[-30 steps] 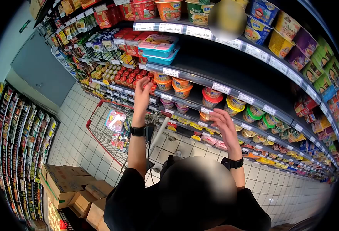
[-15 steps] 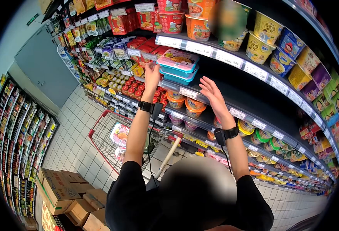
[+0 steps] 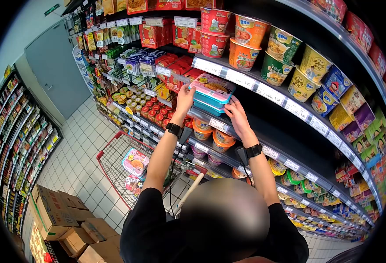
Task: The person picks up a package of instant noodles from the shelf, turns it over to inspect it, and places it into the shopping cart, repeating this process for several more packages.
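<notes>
Two stacked blue plastic boxes stand on a dark shelf, the upper box [image 3: 212, 87] with a pink picture lid, the lower box [image 3: 208, 108] beneath it. My left hand [image 3: 185, 97] is at the left side of the upper box, fingers bent against its edge. At the right side of the stack, my right hand [image 3: 237, 115] touches the box edge with its fingertips. Between them the hands hold the upper box, which rests on or just above the lower one; which of the two I cannot tell.
Cup noodles [image 3: 244, 53] line the shelf above, behind a price rail [image 3: 263, 90]. Orange bowls [image 3: 223, 141] sit on the shelf below. A wire shopping cart [image 3: 114, 163] with packages stands at the left. Cardboard boxes [image 3: 55, 212] lie at the lower left.
My right hand has moved left, from open air beside the stack to the box's right side. My left hand has closed on its left side. The view has shifted slightly.
</notes>
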A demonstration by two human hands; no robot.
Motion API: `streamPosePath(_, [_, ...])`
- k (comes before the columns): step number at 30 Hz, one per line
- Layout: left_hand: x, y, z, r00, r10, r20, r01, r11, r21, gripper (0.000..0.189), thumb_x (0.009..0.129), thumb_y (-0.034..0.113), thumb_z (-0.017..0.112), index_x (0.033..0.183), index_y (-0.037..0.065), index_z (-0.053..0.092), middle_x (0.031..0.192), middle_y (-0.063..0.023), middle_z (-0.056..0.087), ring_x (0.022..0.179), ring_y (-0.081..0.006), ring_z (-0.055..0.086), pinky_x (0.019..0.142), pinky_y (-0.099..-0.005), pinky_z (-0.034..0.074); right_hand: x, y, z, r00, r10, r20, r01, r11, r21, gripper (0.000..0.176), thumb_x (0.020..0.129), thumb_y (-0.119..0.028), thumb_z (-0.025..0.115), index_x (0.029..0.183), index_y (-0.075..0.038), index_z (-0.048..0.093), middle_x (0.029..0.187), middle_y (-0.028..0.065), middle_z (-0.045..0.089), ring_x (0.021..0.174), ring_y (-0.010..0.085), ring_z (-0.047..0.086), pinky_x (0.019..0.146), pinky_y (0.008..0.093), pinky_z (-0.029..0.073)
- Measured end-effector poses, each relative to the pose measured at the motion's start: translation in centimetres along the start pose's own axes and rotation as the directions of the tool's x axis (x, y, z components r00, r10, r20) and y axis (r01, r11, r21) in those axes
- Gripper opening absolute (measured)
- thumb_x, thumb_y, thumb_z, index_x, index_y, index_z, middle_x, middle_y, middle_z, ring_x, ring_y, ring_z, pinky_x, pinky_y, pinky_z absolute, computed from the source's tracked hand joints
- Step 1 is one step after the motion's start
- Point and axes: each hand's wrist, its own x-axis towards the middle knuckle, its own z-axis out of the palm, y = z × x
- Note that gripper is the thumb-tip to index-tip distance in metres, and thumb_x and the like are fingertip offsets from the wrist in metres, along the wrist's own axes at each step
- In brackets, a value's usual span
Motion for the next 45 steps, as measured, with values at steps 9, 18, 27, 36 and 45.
streamPosePath(9, [-5.6, 3.3, 0.0, 0.996, 0.08, -0.027, -0.083, 0.984, -0.16, 0.046, 0.091, 0.012, 0.067, 0.127, -0.009, 0.048, 0.114, -0.0155, 0.064, 0.106, -0.0165, 0.061, 0.091, -0.0281, 0.048, -4.7, -1.0, 0.4, 0.994, -0.101, 0.033, 0.095, 0.983, 0.156, 0.074, 0.09, -0.006, 0.055, 0.154, 0.0, 0.018, 0.158, 0.0126, 0.028, 0.145, 0.0202, 0.028, 0.114, 0.032, 0.025])
streamPosePath(18, [-18.4, 5.8, -2.3, 0.992, 0.08, 0.102, -0.037, 0.928, -0.37, 0.04, 0.088, 0.0, 0.068, 0.118, 0.002, 0.043, 0.118, -0.0106, 0.061, 0.1, -0.0126, 0.061, 0.086, -0.0247, 0.049, -15.9, -1.8, 1.4, 0.981, -0.193, 0.004, 0.19, 0.969, 0.156, 0.065, 0.089, -0.007, 0.051, 0.149, 0.003, 0.028, 0.154, 0.0182, 0.033, 0.143, 0.0249, 0.031, 0.117, 0.039, 0.025])
streamPosePath(27, [-34.5, 5.3, -4.5, 0.989, 0.008, 0.147, 0.036, 0.953, -0.299, 0.047, 0.085, 0.001, 0.072, 0.122, 0.008, 0.044, 0.116, -0.0015, 0.057, 0.099, -0.0061, 0.055, 0.083, -0.0218, 0.045, -28.9, -0.1, -0.8, 0.997, 0.022, -0.071, -0.005, 0.974, 0.228, 0.058, 0.09, -0.01, 0.053, 0.142, 0.01, 0.037, 0.134, 0.0152, 0.054, 0.124, 0.0215, 0.052, 0.107, 0.034, 0.038])
streamPosePath(36, [-50.1, 6.6, -7.6, 0.983, -0.129, 0.128, 0.156, 0.962, -0.224, 0.062, 0.082, 0.001, 0.067, 0.138, 0.004, 0.04, 0.136, -0.0088, 0.052, 0.127, -0.016, 0.048, 0.108, -0.0334, 0.036, -41.6, 2.4, -0.7, 0.963, 0.27, 0.007, -0.27, 0.958, 0.1, 0.036, 0.093, -0.005, 0.053, 0.129, 0.0, 0.052, 0.112, 0.0065, 0.063, 0.099, 0.0139, 0.059, 0.091, 0.0295, 0.047])
streamPosePath(45, [-57.6, 8.6, -8.7, 0.948, -0.28, 0.152, 0.298, 0.947, -0.118, 0.065, 0.081, -0.006, 0.059, 0.143, 0.001, 0.04, 0.14, -0.0084, 0.051, 0.124, -0.0139, 0.051, 0.103, -0.0289, 0.043, -50.5, 4.1, 0.3, 0.921, 0.389, -0.018, -0.389, 0.921, -0.017, 0.032, 0.095, -0.009, 0.052, 0.126, -0.002, 0.053, 0.115, 0.0073, 0.062, 0.105, 0.0159, 0.059, 0.093, 0.0315, 0.046])
